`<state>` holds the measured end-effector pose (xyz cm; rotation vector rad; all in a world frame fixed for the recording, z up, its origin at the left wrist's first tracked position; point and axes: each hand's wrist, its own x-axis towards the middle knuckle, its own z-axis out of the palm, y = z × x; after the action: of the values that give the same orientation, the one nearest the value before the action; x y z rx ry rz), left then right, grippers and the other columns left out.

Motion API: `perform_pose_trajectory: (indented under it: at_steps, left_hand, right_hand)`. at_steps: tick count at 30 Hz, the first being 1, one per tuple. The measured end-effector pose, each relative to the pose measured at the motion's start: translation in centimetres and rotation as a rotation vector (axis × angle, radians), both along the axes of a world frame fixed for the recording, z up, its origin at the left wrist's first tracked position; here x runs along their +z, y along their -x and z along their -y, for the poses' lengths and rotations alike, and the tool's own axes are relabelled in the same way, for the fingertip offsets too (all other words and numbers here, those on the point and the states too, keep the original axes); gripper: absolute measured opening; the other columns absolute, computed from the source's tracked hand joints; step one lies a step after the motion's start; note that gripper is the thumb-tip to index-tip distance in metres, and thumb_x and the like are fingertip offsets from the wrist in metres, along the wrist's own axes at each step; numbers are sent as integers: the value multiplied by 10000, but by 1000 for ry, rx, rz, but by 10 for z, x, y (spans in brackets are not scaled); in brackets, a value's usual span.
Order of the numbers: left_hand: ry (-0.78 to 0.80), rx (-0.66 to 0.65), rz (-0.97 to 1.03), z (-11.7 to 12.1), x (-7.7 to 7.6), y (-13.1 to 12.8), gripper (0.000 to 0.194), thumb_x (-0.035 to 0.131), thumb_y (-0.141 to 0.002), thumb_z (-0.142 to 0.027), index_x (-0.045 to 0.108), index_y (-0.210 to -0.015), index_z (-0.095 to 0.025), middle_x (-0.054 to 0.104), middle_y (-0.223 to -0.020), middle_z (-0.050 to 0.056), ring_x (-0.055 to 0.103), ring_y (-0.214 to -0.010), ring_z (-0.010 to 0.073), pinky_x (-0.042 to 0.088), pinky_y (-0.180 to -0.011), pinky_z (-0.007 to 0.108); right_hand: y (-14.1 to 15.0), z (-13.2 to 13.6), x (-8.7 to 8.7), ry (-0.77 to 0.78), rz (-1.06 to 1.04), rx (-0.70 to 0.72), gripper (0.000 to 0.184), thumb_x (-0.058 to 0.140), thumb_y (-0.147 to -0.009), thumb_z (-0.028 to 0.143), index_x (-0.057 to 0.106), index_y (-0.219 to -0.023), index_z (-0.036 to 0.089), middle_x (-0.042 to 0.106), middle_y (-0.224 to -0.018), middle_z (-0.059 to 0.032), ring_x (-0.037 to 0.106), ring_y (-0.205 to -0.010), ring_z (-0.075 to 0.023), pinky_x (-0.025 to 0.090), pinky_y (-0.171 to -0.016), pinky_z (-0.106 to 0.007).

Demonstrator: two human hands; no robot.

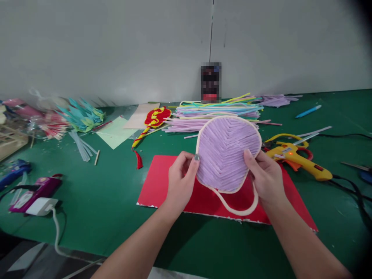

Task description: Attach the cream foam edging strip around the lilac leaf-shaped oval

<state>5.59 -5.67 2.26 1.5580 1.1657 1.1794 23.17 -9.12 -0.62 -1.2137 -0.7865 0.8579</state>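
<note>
A lilac fan-shaped panel [226, 155] made of pipe cleaners, edged in cream, is held up between my two hands. My left hand [183, 176] pinches its left edge, thumb on the front. On the right side, my right hand [266, 174] grips the edge with its thumb pressed on the lilac face. A loose cream strip [238, 212] loops below the panel, running from its lower edge up to my right hand. Beneath all this lies a red board [157, 178] with frayed white edges. The fingers behind the panel are hidden.
A yellow glue gun [302, 159] with a lit orange light lies right of the board. Pipe cleaners [215, 112] are piled behind. A small red-and-yellow fan [157, 117] lies back left. A purple power strip [37, 193] with a white charger sits at left. A blue pen [308, 111] is at right.
</note>
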Motion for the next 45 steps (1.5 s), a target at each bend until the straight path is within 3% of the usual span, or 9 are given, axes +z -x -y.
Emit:
perform_pose_trajectory:
  at_steps: [10,23,29,32,37,41,43,45]
  left_hand:
    - [16,17,-50,-1,-4,0,242,501,-898,-357,487,-714,-201,457,-637,-38,406,-581,106,328,-521,225]
    - [34,47,-76,-4,-7,1,236,508,-890,-333,484,-693,-205,452,-628,-39,417,-577,110,331,-519,225]
    - [85,-121,74,-8,-8,-3,212,524,-886,-409,579,-918,-207,621,-835,9,555,-770,147,440,-660,247]
    - [118,-96,38,-11,-10,-1,216,576,-851,-393,614,-915,-190,646,-859,25,579,-821,173,460,-693,263]
    - [287,10,109,-6,-14,16,278,633,-804,-364,617,-1006,-173,687,-920,49,641,-814,181,514,-695,278]
    - [487,-83,48,7,-18,36,391,585,-839,-332,556,-1181,-145,699,-837,62,678,-714,192,566,-672,338]
    - [439,5,-106,12,-18,47,427,545,-868,-319,506,-1261,-156,691,-818,49,682,-691,186,575,-696,360]
    - [248,122,-355,18,-14,58,385,534,-882,-318,530,-1246,-190,685,-912,48,683,-759,182,561,-782,371]
  right_hand:
    - [1,4,4,-22,177,-65,258,633,-814,432,693,-1003,267,726,-1002,-47,664,-925,-254,553,-776,-406]
    - [3,4,4,-65,229,-79,294,631,-815,431,681,-1038,246,720,-1011,-61,664,-907,-243,558,-765,-391]
    - [2,5,6,-38,234,-19,262,627,-817,433,681,-988,243,722,-963,-41,661,-901,-235,540,-770,-370]
    - [4,6,6,-22,408,-16,261,598,-837,435,657,-987,230,710,-892,-40,652,-826,-211,520,-708,-327]
    - [5,10,2,46,601,-72,326,449,-922,442,560,-1135,222,571,-567,30,539,-484,-136,421,-492,-259]
    - [6,9,-3,77,887,-26,285,446,-927,423,631,-936,207,637,-650,-15,590,-564,-143,426,-548,-262]
    - [8,9,-5,40,1038,28,258,471,-921,385,643,-879,198,679,-751,-43,621,-664,-166,446,-598,-274]
    - [11,10,-7,-54,1153,83,221,497,-914,336,646,-857,184,684,-804,-58,623,-742,-186,467,-657,-298]
